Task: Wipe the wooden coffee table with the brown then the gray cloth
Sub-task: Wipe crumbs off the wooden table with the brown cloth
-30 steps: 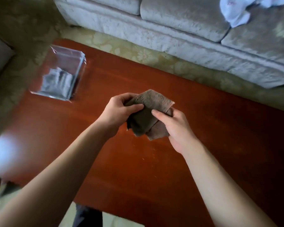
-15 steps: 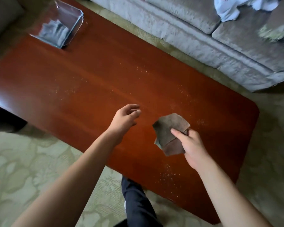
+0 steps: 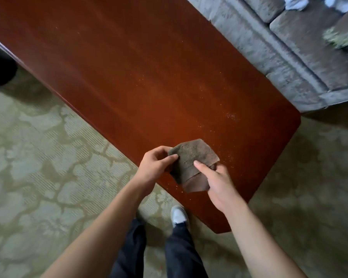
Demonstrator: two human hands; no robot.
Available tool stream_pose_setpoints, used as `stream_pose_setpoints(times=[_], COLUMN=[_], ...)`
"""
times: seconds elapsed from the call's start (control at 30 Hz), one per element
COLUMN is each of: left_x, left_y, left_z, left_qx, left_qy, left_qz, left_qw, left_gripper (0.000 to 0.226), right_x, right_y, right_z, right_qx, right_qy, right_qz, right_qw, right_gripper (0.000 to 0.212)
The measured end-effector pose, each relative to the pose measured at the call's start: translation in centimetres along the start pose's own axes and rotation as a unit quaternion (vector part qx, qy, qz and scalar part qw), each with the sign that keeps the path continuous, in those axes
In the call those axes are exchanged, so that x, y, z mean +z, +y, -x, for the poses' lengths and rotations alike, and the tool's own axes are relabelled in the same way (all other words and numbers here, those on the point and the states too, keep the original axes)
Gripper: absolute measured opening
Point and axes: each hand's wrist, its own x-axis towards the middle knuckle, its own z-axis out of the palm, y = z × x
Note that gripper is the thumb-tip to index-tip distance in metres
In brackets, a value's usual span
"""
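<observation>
The folded brown cloth (image 3: pixel 191 159) is held in the air just above the near right part of the reddish wooden coffee table (image 3: pixel 141 73). My left hand (image 3: pixel 155 165) pinches the cloth's left edge between thumb and fingers. My right hand (image 3: pixel 217 183) grips its lower right side, thumb on top. Fine pale crumbs speckle the tabletop around the cloth and toward the right end. The gray cloth is out of view.
A gray sofa (image 3: pixel 285 53) runs along the table's far right side, close to its corner. Patterned green carpet (image 3: pixel 38 157) lies on the near side. My legs and a white shoe (image 3: pixel 179 216) stand at the table's near edge.
My left hand, free half a second ago, has come back and taken the cloth's left edge. My view has shifted toward the table's right end; the clear tray left the frame.
</observation>
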Motion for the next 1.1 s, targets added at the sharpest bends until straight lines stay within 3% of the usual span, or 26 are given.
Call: stream_pose_setpoints(times=[0.1,0.27,0.37,0.63,0.73,0.8,0.83,0.9,0.93,1.0,1.07,1.1], left_x=[3.1,11.9,19.2,38.0,42.9,45.0,45.5,45.9,45.8,45.3,44.6,44.1], left_y=[-1.4,-1.9,-2.6,-6.3,-8.2,-9.5,-10.1,-10.7,-11.0,-11.7,-12.4,-12.8], left_z=[0.4,-1.6,-4.5,-14.1,-17.5,-19.2,-19.8,-20.8,-21.3,-22.4,-23.5,-23.9], left_qx=[0.003,0.01,0.021,0.035,0.041,0.063,0.08,0.141,0.175,0.212,0.209,0.204], left_qy=[0.015,-0.018,0.004,0.089,0.129,0.173,0.202,0.258,0.278,0.303,0.32,0.327], left_qz=[0.001,0.009,0.004,0.039,0.035,-0.026,-0.088,-0.211,-0.263,-0.372,-0.478,-0.517], left_qw=[1.0,1.0,1.0,0.995,0.99,0.983,0.972,0.932,0.907,0.851,0.791,0.764], left_gripper=[0.026,0.015,0.011,0.011,0.011,0.014,0.016,0.02,0.022,0.025,0.03,0.033], right_x=[-3.5,-11.6,-18.0,-35.0,-39.2,-41.5,-42.4,-43.9,-44.2,-44.1,-43.7,-43.6], right_y=[0.2,-0.7,-1.8,-8.0,-10.2,-10.6,-10.5,-9.6,-9.1,-8.1,-6.8,-6.4], right_z=[-0.4,-3.9,-7.2,-18.3,-22.3,-25.0,-25.9,-27.8,-28.5,-30.1,-31.9,-32.6], right_qx=[0.008,0.025,0.011,-0.078,-0.108,-0.125,-0.142,-0.213,-0.262,-0.334,-0.364,-0.376], right_qy=[-0.04,-0.086,-0.089,-0.026,0.011,0.037,0.057,0.097,0.107,0.053,-0.011,-0.017], right_qz=[-0.002,-0.08,-0.07,0.025,0.11,0.197,0.285,0.456,0.512,0.602,0.69,0.711], right_qw=[0.999,0.993,0.994,0.996,0.988,0.972,0.946,0.859,0.811,0.723,0.626,0.594], right_gripper=[0.029,0.041,0.033,0.025,0.022,0.03,0.047,0.082,0.084,0.075,0.069,0.068])
